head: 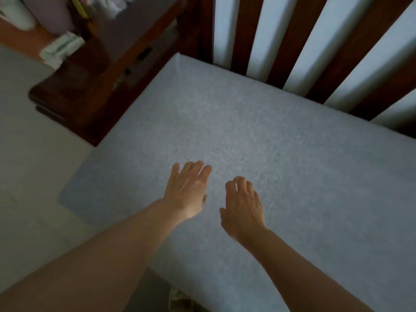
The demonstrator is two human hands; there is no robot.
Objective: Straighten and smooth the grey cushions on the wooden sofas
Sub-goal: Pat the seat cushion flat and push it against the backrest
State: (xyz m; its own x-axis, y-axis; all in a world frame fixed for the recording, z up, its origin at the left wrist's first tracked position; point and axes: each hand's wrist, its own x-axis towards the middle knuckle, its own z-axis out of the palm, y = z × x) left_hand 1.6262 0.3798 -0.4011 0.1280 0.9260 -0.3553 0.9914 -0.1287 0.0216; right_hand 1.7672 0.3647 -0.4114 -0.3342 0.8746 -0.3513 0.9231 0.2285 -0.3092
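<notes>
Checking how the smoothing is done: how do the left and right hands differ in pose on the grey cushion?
The left hand has straighter fingers and reaches farther onto the grey cushion; the right hand has fingers curled more and sits nearer the person. Both are palm-down, side by side, holding nothing.

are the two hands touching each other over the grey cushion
Apart. The head view shows a strip of the grey cushion plainly visible between the left hand and the right hand, from fingertips to wrists.

The seat cushion (258, 122) is light grey with a fine woven speckle. The sofa backrest slats (290, 39) are dark reddish-brown wood. The floor (29, 143) is pale grey.
</notes>
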